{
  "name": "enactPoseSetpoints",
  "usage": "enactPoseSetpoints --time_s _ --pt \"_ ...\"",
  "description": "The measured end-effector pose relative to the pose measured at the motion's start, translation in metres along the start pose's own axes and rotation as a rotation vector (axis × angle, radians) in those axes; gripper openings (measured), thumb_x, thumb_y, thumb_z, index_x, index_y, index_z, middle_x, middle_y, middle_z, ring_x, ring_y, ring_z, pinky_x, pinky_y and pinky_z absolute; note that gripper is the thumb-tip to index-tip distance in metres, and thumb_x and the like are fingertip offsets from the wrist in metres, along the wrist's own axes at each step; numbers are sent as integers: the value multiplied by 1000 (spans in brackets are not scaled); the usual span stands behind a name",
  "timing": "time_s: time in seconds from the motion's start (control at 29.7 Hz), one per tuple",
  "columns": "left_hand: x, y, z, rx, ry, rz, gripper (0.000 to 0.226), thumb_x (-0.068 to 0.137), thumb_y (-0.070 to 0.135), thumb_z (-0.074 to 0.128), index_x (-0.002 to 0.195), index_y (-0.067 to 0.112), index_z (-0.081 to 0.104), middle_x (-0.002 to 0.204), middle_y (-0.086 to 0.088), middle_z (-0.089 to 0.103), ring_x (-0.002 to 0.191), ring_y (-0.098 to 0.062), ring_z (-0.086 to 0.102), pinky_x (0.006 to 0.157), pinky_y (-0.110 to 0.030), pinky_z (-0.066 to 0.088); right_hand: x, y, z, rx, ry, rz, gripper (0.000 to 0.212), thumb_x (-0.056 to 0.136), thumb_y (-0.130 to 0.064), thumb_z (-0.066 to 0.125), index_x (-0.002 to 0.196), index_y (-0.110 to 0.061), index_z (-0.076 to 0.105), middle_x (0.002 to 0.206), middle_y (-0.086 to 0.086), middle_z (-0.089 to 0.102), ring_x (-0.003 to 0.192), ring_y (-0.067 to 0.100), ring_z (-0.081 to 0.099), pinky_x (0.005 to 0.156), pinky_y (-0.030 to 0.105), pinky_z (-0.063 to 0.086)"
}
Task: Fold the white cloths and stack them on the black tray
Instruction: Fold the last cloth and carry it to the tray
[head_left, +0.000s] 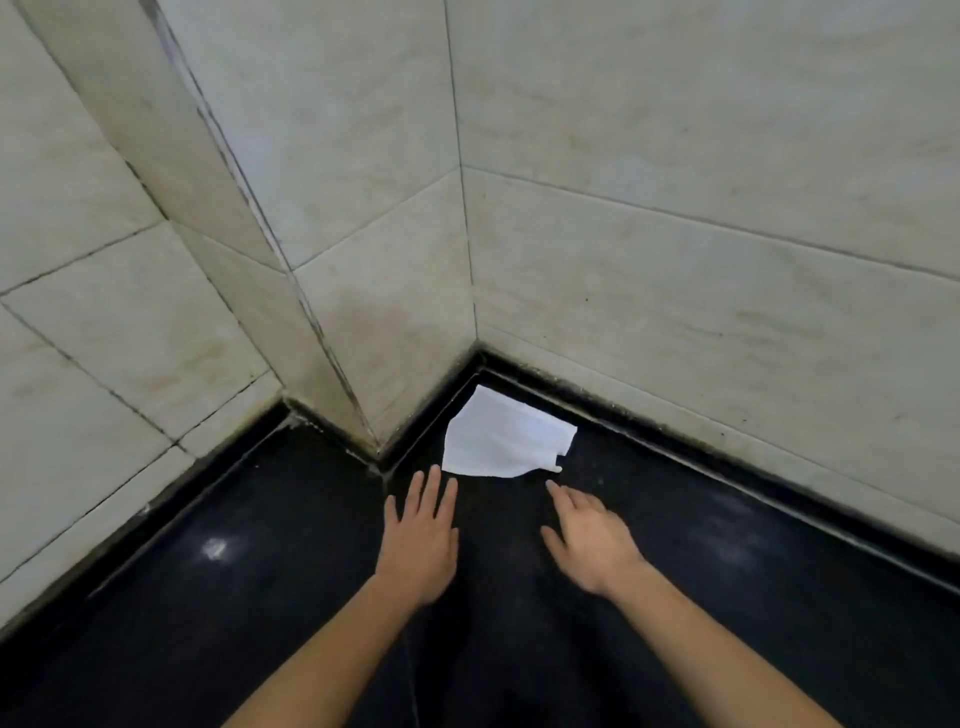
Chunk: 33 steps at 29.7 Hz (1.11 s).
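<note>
1 white cloth (504, 441) lies loosely folded on the black tabletop (753, 571), tucked into the corner of the tiled walls (675, 234). Left hand (421, 525) and right hand (592, 540) sit just beside its near edge — fingers spread, each grip holding nothing. I judge this a reach-to-fold. Next: pinch the near corners and square them. I cannot pick out a separate tray.

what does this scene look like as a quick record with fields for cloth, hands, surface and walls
cloth: one white cloth, flat in the far corner of the black surface
left hand: open, fingers straight, by the cloth's near left corner, holding nothing
right hand: open, fingers spread, just short of the cloth's near edge, holding nothing
walls: pale tiled walls, meeting behind the cloth
</note>
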<state>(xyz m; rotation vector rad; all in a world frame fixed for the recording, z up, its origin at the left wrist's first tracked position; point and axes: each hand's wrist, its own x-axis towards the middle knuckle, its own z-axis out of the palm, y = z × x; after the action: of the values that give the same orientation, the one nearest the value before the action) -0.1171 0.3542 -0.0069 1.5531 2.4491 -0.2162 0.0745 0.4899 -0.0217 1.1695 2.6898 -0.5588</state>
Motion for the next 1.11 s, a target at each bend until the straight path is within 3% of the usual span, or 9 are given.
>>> enactPoseSetpoints --time_s 0.13,0.24,0.34,0.44,0.54,0.67,0.87,1.01,1.11 --pt "82 -27 21 28 -66 149 73 99 20 38 156 13 -7 163 -6 -16 150 -24 -13 120 -53 10 66 -21 21 -35 -27 -3 60 104 -33 37 158 -18 16 163 5 23 148 25 24 116 41 30" --pt "126 -40 38 88 -113 224 80 95 15 44 156 13 -7 164 -5 -14 151 -21 -11 119 -54 10 108 -30 38 -63 -23 29 63 103 -24 38 159 -16 10 166 6 11 151 28 12 117 43 27" --pt "138 -41 60 98 -156 217 74 96 14 43 157 11 0 165 -4 -2 151 -19 -2 118 -52 15 123 -27 54 -84 -47 86 64 104 -29 38 159 -15 8 166 6 10 152 29 7 119 44 23" --pt "145 -44 88 22 7 241 72 82 13 65 148 5 36 155 -13 37 143 -25 34 104 -50 39 135 -26 68 -87 -28 126 58 104 -40 39 154 -12 26 160 6 27 147 30 23 115 42 29" --pt "155 -45 99 -10 164 317 64 57 5 83 119 2 65 115 -14 69 106 -29 67 75 -41 54 145 -28 71 -110 50 152 52 102 -41 46 145 -12 43 148 7 45 134 30 40 106 41 36" --pt "158 -48 93 -6 340 350 51 58 2 78 108 4 68 82 -9 68 72 -29 64 66 -38 49 151 -32 77 -156 107 155 26 97 -27 57 118 -13 64 121 7 63 117 28 53 103 39 38" --pt "106 -57 116 -160 344 313 35 53 -2 76 86 9 69 78 -7 65 68 -28 58 65 -37 41 90 -36 103 -64 201 96 10 87 -20 68 85 -10 65 88 9 64 82 29 60 77 42 49" --pt "48 -60 130 -177 255 388 21 55 11 72 73 14 62 71 -3 57 68 -25 53 65 -36 35 37 -28 118 -50 166 -40 9 93 -18 50 85 -19 53 73 0 59 66 24 58 79 35 32" --pt "10 -58 133 -170 211 387 5 69 20 57 72 17 57 72 -1 54 68 -22 51 62 -36 41 9 -24 125 -65 72 -154 2 94 -19 54 93 -20 57 75 -2 63 65 20 59 80 34 35"
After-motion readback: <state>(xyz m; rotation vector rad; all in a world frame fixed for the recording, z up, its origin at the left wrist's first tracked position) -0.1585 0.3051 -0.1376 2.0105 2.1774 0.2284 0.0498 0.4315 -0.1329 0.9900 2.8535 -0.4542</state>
